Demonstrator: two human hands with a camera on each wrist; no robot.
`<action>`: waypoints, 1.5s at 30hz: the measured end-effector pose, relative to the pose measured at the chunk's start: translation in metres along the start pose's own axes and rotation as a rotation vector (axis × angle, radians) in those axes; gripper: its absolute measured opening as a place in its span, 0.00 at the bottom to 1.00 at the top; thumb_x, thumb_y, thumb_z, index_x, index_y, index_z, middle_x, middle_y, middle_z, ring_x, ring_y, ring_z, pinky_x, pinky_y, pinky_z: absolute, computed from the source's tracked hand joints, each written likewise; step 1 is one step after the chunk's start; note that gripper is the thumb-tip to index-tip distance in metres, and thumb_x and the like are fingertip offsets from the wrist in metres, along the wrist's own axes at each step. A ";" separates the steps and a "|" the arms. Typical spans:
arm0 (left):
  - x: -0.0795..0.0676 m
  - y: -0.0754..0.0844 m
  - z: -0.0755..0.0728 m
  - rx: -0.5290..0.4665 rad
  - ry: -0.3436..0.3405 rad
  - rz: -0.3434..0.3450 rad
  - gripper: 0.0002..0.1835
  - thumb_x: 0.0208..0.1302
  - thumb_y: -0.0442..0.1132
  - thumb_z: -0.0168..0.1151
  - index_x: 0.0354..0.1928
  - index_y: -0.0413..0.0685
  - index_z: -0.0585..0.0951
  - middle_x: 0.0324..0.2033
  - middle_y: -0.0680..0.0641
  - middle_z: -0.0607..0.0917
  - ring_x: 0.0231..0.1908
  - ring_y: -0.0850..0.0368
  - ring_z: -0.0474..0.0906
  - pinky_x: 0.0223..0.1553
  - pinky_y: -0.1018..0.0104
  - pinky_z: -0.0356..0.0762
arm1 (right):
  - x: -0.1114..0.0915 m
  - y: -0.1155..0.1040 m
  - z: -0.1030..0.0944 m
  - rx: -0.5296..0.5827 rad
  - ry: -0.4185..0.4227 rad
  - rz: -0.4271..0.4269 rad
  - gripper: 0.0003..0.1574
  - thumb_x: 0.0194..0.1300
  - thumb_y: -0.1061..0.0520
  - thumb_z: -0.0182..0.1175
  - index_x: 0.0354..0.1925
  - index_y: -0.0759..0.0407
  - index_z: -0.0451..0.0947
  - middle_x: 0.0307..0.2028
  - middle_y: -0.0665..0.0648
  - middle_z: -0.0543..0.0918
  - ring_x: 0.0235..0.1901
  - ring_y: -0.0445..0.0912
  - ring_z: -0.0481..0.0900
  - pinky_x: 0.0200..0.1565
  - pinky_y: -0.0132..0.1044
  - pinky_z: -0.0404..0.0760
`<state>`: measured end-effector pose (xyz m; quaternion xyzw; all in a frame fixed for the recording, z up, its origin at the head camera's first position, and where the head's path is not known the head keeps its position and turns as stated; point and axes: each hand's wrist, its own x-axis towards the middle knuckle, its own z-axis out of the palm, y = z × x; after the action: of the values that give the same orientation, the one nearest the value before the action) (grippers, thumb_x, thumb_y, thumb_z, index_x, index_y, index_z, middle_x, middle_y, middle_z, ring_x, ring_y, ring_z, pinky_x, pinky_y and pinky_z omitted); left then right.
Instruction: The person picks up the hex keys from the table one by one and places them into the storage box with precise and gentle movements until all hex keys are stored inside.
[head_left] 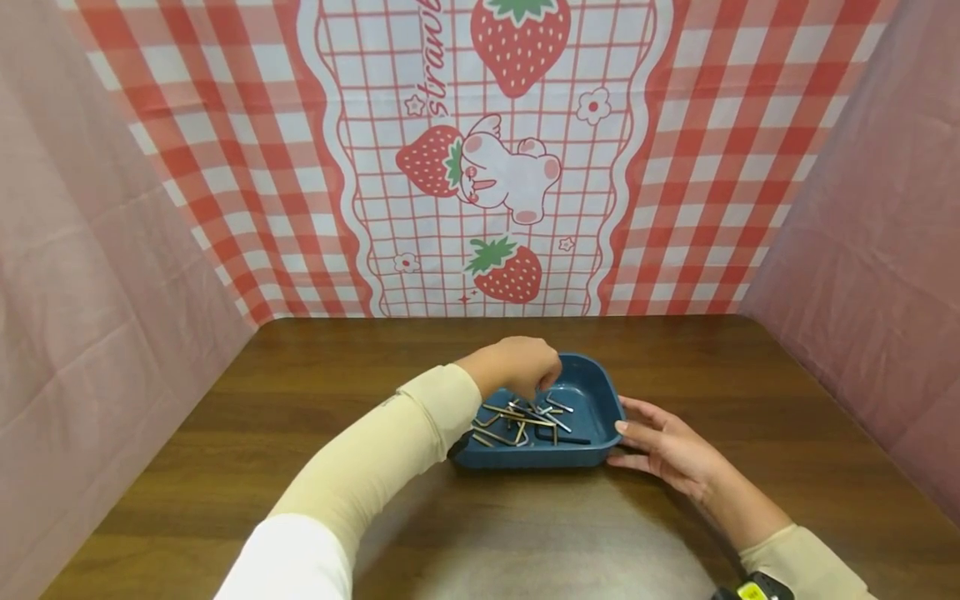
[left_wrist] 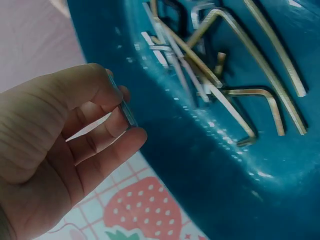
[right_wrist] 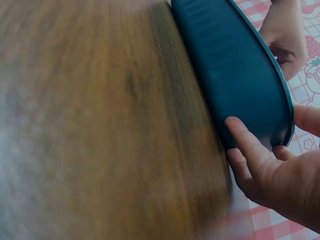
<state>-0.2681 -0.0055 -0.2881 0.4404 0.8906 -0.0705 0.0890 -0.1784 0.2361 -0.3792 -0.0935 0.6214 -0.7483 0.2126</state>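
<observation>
A blue tray (head_left: 592,392) stands on the table with a pile of L-shaped hex keys (head_left: 517,421) in it, some silver, some brass-coloured, some black. Over the far side of the tray, my left hand (head_left: 517,364) pinches a small silver hex key (left_wrist: 125,107) between thumb and fingertips; most of its length is hidden by the fingers. At the tray's right end my right hand (head_left: 667,450) holds the tray, its thumb at the rim and its other fingers against the outer wall. Loose hex keys (left_wrist: 260,70) lie crossed on the tray floor.
The brown wooden table (head_left: 480,533) extends around the tray. Behind it hangs a red-and-white checked cloth (head_left: 712,167) with strawberries. Pink cloth (head_left: 105,250) closes off both sides. A black device (head_left: 757,587) sits on the right wrist.
</observation>
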 end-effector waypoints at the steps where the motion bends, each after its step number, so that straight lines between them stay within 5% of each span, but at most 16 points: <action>1: 0.002 -0.001 0.002 -0.001 -0.007 -0.001 0.09 0.51 0.31 0.68 0.31 0.53 0.82 0.27 0.58 0.80 0.30 0.62 0.72 0.30 0.70 0.72 | 0.000 0.000 0.000 -0.002 0.000 0.000 0.45 0.73 0.61 0.51 0.74 0.71 0.35 0.59 0.63 0.68 0.50 0.54 0.80 0.53 0.55 0.78; 14: 0.012 -0.003 0.013 -0.046 -0.101 -0.012 0.11 0.53 0.29 0.65 0.22 0.53 0.78 0.22 0.56 0.78 0.26 0.62 0.70 0.24 0.70 0.67 | 0.000 -0.001 0.001 -0.005 0.000 -0.003 0.45 0.73 0.61 0.52 0.73 0.73 0.36 0.58 0.63 0.71 0.53 0.54 0.78 0.53 0.55 0.78; 31: 0.000 -0.003 0.004 -0.038 -0.045 -0.048 0.09 0.51 0.29 0.66 0.31 0.51 0.85 0.28 0.58 0.81 0.33 0.60 0.75 0.31 0.69 0.75 | 0.001 0.001 0.001 0.007 0.003 -0.010 0.45 0.72 0.62 0.52 0.73 0.72 0.37 0.56 0.60 0.71 0.48 0.54 0.80 0.52 0.54 0.79; 38: -0.013 -0.003 -0.004 -0.130 0.034 -0.022 0.11 0.52 0.32 0.70 0.40 0.48 0.87 0.36 0.54 0.85 0.39 0.60 0.77 0.42 0.69 0.77 | 0.001 0.001 0.000 -0.012 0.016 -0.001 0.45 0.73 0.61 0.51 0.74 0.71 0.36 0.60 0.65 0.66 0.50 0.53 0.79 0.52 0.55 0.78; 45: -0.035 -0.004 -0.008 -0.140 0.230 -0.049 0.09 0.59 0.37 0.66 0.42 0.49 0.86 0.39 0.52 0.82 0.40 0.60 0.76 0.44 0.68 0.76 | 0.000 -0.001 0.002 -0.007 0.016 0.001 0.46 0.73 0.61 0.52 0.74 0.72 0.35 0.61 0.65 0.65 0.48 0.52 0.80 0.52 0.54 0.78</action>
<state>-0.2513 -0.0336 -0.2721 0.4165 0.9081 0.0406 0.0153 -0.1782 0.2344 -0.3784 -0.0877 0.6258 -0.7467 0.2077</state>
